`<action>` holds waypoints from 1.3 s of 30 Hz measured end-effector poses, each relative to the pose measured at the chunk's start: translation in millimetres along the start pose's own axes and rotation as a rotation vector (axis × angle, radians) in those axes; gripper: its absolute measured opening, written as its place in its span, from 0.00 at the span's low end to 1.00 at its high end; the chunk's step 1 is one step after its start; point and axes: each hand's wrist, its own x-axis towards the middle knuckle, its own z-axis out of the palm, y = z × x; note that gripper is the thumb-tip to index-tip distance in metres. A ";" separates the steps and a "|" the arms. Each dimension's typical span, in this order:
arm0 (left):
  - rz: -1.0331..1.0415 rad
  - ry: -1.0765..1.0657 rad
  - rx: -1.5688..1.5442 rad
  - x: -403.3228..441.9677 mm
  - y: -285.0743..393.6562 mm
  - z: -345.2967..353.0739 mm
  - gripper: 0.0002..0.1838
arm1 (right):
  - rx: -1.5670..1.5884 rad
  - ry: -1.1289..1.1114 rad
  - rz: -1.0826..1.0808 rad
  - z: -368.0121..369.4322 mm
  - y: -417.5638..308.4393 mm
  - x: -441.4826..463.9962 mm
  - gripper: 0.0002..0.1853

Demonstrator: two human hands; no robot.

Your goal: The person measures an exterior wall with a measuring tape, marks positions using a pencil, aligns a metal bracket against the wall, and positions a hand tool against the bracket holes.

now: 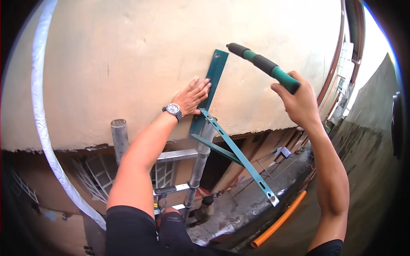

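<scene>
A green metal wall bracket (219, 70) with slotted arms stands with its long plate against the beige wall. My left hand (191, 97) lies across the plate with its fingers stretched out, pressing it to the wall; the thumb is near the joint of the bracket's arm. A dark watch (173, 109) is on that wrist. Up to the right, my right hand (301, 102) is closed around the rear end of a stick-shaped green and black nail gun (265, 65). Its dark tip points left, near the bracket's top hole, apart from the wall as far as I can tell.
Below are a ladder (173, 189), a grey pipe (198, 168) and a shorter pipe (119, 138). A white-wrapped tube (39, 102) hangs at the left. Far down, another person (205, 210) stands in the alley, with an orange pipe (279, 219) to the right.
</scene>
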 end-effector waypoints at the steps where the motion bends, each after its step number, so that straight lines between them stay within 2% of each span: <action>1: 0.019 0.002 0.015 -1.0 3.4 2.6 0.59 | 0.031 0.024 0.013 -12.2 -2.5 -23.1 0.17; 3: 0.012 0.001 -0.024 0.8 1.5 3.0 0.56 | 0.133 0.058 0.044 -32.2 6.4 -44.8 0.15; 5: 0.014 -0.007 0.015 -0.2 4.2 0.6 0.56 | 0.172 0.135 -0.041 -36.5 22.9 -71.3 0.14; 7: 0.006 -0.001 0.044 0.7 3.5 1.5 0.55 | 0.363 0.044 0.143 -34.9 27.9 -101.4 0.14; 8: 0.020 -0.006 0.043 1.4 4.4 1.7 0.55 | 0.361 0.036 0.088 -25.4 55.3 -118.1 0.13; 11: 0.023 0.003 0.046 2.0 2.6 3.6 0.60 | 0.742 0.053 0.311 8.9 77.9 -189.5 0.15; 13: 0.000 0.021 -0.018 4.0 5.6 9.8 0.59 | 0.823 0.112 0.383 23.8 87.1 -239.7 0.21; 16: -0.005 -0.018 -0.045 5.8 5.8 8.4 0.59 | 0.744 0.308 0.428 25.7 72.7 -281.3 0.30; 17: -0.004 -0.047 -0.034 6.7 5.9 5.9 0.60 | 0.729 0.308 0.470 26.5 66.3 -284.8 0.30; 19: -0.013 -0.087 -0.009 7.8 7.0 3.2 0.62 | 0.537 0.460 0.390 26.6 55.0 -284.0 0.31; 21: -0.022 -0.077 0.029 8.7 8.7 1.9 0.61 | 0.361 0.517 0.296 34.9 54.2 -272.7 0.28; 22: -0.015 -0.066 0.022 8.9 10.6 3.6 0.61 | 0.363 0.552 0.232 41.7 55.5 -267.0 0.27; 23: -0.021 -0.051 0.032 8.6 10.4 4.2 0.61 | 0.421 0.588 0.260 47.2 50.3 -262.4 0.28; 25: -0.036 -0.031 0.053 10.2 10.3 7.4 0.61 | 0.479 0.580 0.295 42.6 41.6 -257.5 0.29; 27: -0.029 -0.082 0.028 8.7 10.1 6.6 0.60 | 0.483 0.576 0.271 41.1 36.7 -256.0 0.29; 31: -0.029 -0.035 0.056 7.6 10.3 11.6 0.62 | 0.466 0.629 0.222 55.0 36.0 -260.7 0.30; 33: -0.029 -0.089 -0.002 9.4 9.3 0.1 0.63 | 0.476 0.635 0.232 52.8 29.3 -261.2 0.30; 37: -0.070 -0.101 -0.084 11.3 14.6 -17.7 0.57 | 0.437 0.639 0.190 54.0 29.4 -257.0 0.28; 39: -0.131 -0.176 -0.059 12.5 19.1 -39.5 0.52 | 0.436 0.609 0.197 51.7 30.3 -256.1 0.28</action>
